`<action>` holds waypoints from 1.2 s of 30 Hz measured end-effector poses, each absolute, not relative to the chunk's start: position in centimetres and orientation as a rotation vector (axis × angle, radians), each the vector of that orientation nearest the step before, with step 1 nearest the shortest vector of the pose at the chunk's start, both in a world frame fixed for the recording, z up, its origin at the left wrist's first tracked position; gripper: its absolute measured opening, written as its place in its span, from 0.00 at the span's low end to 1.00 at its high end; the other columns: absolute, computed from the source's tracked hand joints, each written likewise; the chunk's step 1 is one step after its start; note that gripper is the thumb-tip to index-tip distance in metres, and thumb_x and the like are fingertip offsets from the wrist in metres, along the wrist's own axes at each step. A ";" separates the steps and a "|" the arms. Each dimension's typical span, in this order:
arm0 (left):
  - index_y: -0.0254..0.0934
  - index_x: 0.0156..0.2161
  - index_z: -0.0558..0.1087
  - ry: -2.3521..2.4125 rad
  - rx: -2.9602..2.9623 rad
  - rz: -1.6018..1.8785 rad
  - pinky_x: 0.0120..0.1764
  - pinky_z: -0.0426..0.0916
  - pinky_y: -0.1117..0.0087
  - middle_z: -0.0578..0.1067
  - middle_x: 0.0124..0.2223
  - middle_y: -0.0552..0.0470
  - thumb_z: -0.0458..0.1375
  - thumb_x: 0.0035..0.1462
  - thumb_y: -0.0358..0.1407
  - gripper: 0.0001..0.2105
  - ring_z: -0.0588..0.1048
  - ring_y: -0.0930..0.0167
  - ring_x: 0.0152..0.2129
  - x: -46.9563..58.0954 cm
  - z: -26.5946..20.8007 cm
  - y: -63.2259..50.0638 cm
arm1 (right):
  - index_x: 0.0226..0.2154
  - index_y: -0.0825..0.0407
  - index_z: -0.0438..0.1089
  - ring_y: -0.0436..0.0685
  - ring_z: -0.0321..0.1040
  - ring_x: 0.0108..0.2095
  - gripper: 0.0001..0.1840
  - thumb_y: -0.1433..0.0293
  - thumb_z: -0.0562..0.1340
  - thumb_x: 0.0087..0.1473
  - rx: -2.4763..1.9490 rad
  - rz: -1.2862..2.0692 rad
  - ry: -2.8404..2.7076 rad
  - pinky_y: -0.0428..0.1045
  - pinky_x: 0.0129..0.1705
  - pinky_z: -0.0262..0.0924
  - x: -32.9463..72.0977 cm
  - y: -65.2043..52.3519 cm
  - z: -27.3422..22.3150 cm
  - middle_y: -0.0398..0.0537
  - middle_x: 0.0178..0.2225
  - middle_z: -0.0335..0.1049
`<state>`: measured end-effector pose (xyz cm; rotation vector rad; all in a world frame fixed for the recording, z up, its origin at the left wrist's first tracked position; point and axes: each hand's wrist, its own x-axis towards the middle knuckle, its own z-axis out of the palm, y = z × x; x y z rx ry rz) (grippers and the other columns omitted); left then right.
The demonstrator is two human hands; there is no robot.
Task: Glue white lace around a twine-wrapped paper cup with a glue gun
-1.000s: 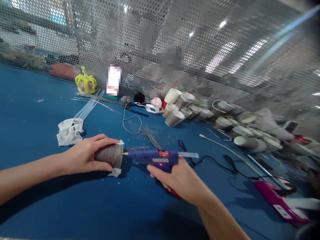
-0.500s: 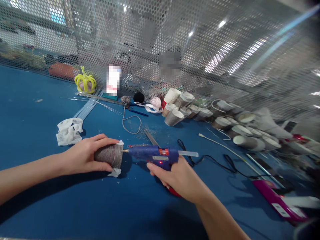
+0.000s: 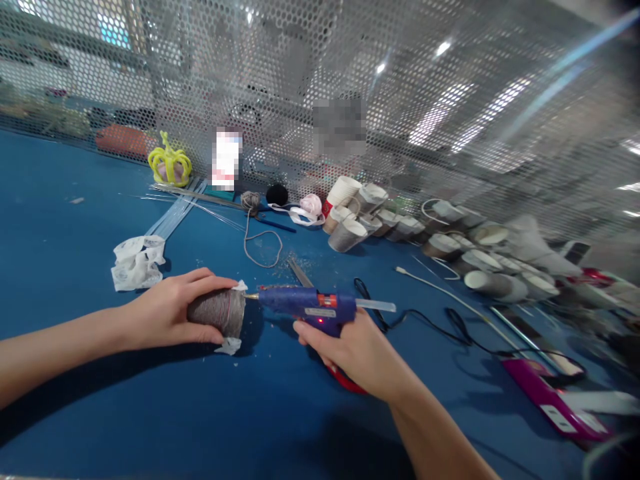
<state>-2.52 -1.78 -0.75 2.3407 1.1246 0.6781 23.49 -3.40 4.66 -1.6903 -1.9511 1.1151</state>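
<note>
A cup wrapped in grey yarn lies on its side on the blue table, with bits of white lace at its rim. My left hand is closed around it, thumb below and fingers above. In my right hand is a blue hot glue gun, its red light lit and a clear glue stick jutting from the back. The metal nozzle points left at the cup's rim; whether it touches is hard to tell. Red-handled scissors lie partly hidden beneath the gun and my right hand.
Crumpled white lace lies left of the cup. Behind are a grey yarn ball, a yellow crown-shaped piece and several wrapped cups. A black cord and a magenta power strip occupy the right. Perforated metal panel borders the back.
The glue gun's nozzle has shifted very slightly up and right along the cup's rim. My left hand and the cup stay almost in place.
</note>
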 end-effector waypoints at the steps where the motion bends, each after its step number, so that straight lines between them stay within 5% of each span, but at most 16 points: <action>1: 0.42 0.53 0.61 1.122 2.340 0.680 0.36 0.68 0.69 0.68 0.44 0.47 0.57 0.50 0.46 0.25 0.72 0.66 0.36 -2.5 -0.8 -1.8 | 0.19 0.53 0.63 0.46 0.56 0.13 0.15 0.60 0.59 0.47 -1.694 1.111 -1.955 0.42 0.17 0.54 23.5 -3.4 4.7 0.37 0.11 0.57; 27: 0.35 0.52 0.62 1.141 1.988 0.602 0.43 0.66 0.67 0.71 0.49 0.46 0.58 0.48 0.45 0.27 0.71 0.63 0.42 -2.0 0.5 -1.8 | 0.18 0.53 0.63 0.46 0.53 0.12 0.16 0.59 0.59 0.46 -1.698 1.134 -1.950 0.42 0.14 0.49 23.8 -3.8 4.5 0.38 0.11 0.56; 36: 0.34 0.52 0.62 1.169 1.850 0.574 0.38 0.68 0.69 0.73 0.44 0.48 0.58 0.47 0.46 0.29 0.72 0.63 0.37 -1.8 0.8 -1.8 | 0.19 0.52 0.64 0.47 0.53 0.13 0.10 0.65 0.60 0.45 -1.619 1.014 -2.039 0.43 0.15 0.51 23.5 -4.1 4.9 0.37 0.11 0.58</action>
